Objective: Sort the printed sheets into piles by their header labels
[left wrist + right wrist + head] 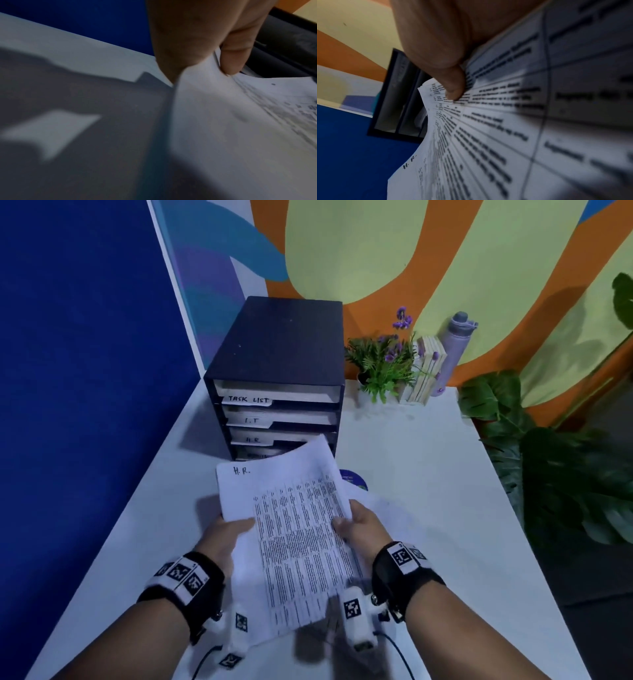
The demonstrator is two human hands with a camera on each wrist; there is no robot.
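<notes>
A printed sheet [291, 529] with a dense table and a handwritten "H.R." header is held above the white table [428, 474], with more sheets [283, 102] under it. My left hand [229, 529] pinches its left edge, thumb on top. At the right edge my right hand [356, 522] pinches it, the thumb [453, 88] pressed on the print. Behind stands a black drawer organiser [277, 378] whose trays are labelled "TASK LIST", "I.T" and "H.R"; the sheet's top corner hides the lowest tray.
A blue partition [85, 371] borders the table on the left. At the back right stand a small potted plant [383, 364], books [426, 368] and a lilac bottle [452, 354]. A large leafy plant [548, 457] lies off the right edge. A blue round object [354, 479] peeks from behind the sheets.
</notes>
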